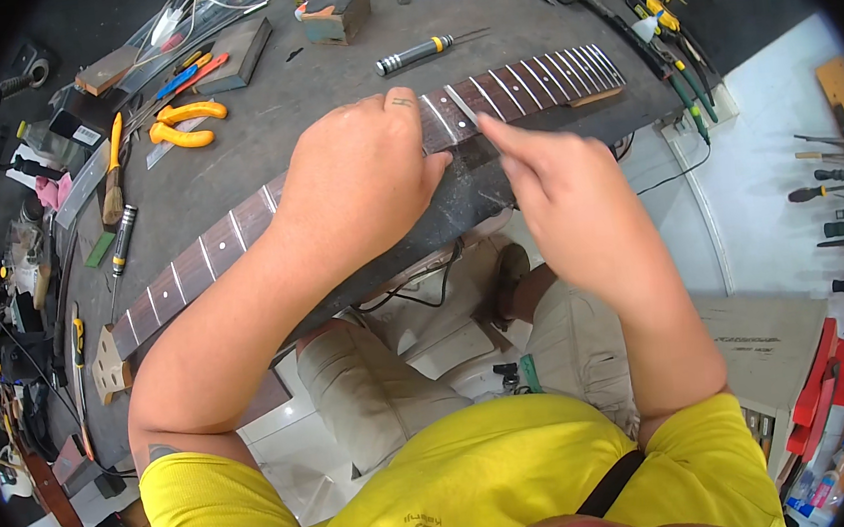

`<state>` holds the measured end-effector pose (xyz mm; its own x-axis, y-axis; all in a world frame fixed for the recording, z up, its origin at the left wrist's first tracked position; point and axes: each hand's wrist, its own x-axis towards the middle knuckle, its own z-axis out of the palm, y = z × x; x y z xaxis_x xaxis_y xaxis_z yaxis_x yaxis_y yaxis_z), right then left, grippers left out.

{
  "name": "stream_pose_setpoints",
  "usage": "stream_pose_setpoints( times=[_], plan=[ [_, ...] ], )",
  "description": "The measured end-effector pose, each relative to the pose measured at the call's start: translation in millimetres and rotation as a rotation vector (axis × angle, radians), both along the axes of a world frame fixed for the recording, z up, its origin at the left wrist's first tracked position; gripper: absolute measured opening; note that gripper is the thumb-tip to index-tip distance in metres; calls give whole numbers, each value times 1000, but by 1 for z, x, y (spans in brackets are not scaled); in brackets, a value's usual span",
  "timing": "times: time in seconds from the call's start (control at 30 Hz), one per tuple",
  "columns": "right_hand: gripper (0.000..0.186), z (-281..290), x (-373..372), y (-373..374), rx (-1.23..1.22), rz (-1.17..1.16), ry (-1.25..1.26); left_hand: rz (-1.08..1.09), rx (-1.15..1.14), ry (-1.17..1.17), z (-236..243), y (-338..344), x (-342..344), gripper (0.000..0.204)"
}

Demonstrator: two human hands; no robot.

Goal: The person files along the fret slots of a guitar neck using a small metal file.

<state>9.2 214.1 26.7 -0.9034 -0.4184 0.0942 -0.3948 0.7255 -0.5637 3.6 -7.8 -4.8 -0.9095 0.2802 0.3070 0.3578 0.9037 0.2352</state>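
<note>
Logging left to right from my remote seat: guitar neck (440, 126) lies slantwise along the dark bench's (270, 126) near edge, frets (235, 227) up, headstock (110, 366) lower left, other end upper right. Handling, my guess: long, stiff, fairly light wood, smooth enough to skid; playing face easily scratched, headstock easily knocked. I'd take it by the two long edges near the middle, fingers under the back.

Left hand (359, 174): mid-neck, closed over it, fingers curled, thumb at the near edge. I read that as steadying; fingertips hidden, so I can't tell how tight. Right hand (560, 176), further along: nearly closed, fingers pinched at a slim silver tool (461, 104) that lies across the playing face. Could be a file; too blurred to confirm. Probably light and stiff, best held close to the working end.

Containers, left again. Clear plastic bags (35, 262) at the far left: contents a jumble, can't sort them. Dark box with a white label (77, 130), upper left: can't see inside. Over right, grey cabinet (749, 330) below the wall: top covered, contents mostly hidden. Red bin (806, 406) beside it, lower right; small bottles and tubes (814, 502) crowd just below, can't tell whether they sit in it.
</note>
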Motion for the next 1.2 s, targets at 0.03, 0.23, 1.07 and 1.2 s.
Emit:
stream_pose_setpoints(
  times=[0.03, 0.23, 1.07, 1.2],
  plan=[
    [37, -4, -14, -6, -45, 15, 61, 2, 9, 4, 2, 2, -2, 47],
    [35, -5, 1, 0, -48, 49, 103, -13, -5, 17, 1, 1, 1, 47],
    [38, -17, -18, -10, -83, 54, 170, -41, 30, 64, -3, -2, -3, 49],
    [38, -18, 19, 12, -186, 11, 84, -22, 44, 47, -2, 0, -3, 48]
  ],
)
